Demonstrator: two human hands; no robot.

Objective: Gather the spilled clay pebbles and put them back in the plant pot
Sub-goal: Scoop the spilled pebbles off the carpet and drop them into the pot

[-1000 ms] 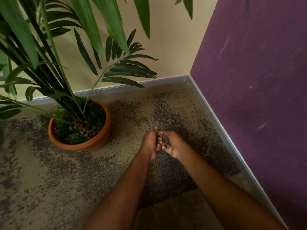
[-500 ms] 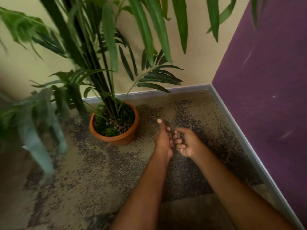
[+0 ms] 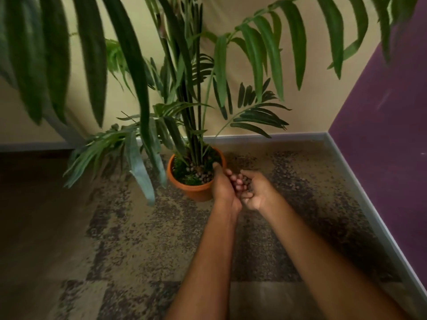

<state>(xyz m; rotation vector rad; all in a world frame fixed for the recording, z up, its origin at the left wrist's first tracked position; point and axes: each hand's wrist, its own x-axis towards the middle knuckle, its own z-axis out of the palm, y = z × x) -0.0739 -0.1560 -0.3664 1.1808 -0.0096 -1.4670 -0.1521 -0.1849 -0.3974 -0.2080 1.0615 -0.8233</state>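
Observation:
An orange terracotta plant pot (image 3: pixel 193 193) stands on the carpet, holding a tall palm and several brown clay pebbles (image 3: pixel 203 176) on green moss. My left hand (image 3: pixel 223 185) and my right hand (image 3: pixel 256 190) are cupped together just right of the pot's rim. A small heap of clay pebbles (image 3: pixel 245 181) lies in the hollow between them. The left thumb overlaps the pot's right edge. Whether any pebbles lie loose on the speckled carpet I cannot tell.
Long palm fronds (image 3: pixel 138 93) hang low over the left and middle. A beige wall with a grey skirting board (image 3: pixel 288 136) closes the back; a purple wall (image 3: pixel 388 144) closes the right. The carpet (image 3: pixel 138 239) is beige with dark speckled patches.
Both cupped hands have travelled left with the pebbles, from the open carpet to the pot's right rim. The view has swung left, bringing the pot near the middle.

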